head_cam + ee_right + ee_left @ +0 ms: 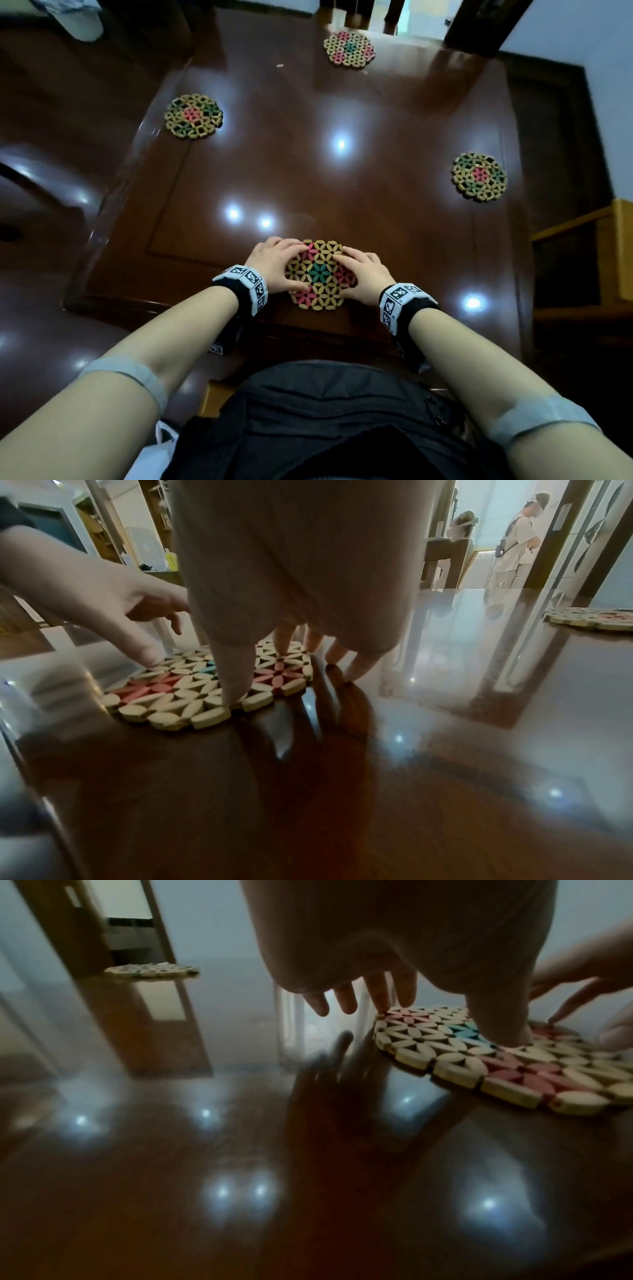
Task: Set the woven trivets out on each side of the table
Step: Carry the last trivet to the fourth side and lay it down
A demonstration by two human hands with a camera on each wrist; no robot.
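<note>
Four round woven trivets lie on the dark glossy table (pixel 342 192). One trivet (pixel 193 116) lies near the left side, one (pixel 349 49) at the far side and one (pixel 479 176) near the right side. The fourth trivet (pixel 320 274) lies flat at the near edge between both hands. My left hand (pixel 274 263) rests on its left part, thumb (pixel 503 1020) pressing the top. My right hand (pixel 363 274) rests on its right part, its thumb (pixel 232 680) down on the weave (pixel 192 693) and its outer fingertips on the table.
A wooden chair (pixel 609 240) stands off the table's right side, and dark chairs stand at the far side. A black bag (pixel 325 411) hangs at my waist against the near edge. Two people (pixel 514 534) stand in the doorway beyond the table.
</note>
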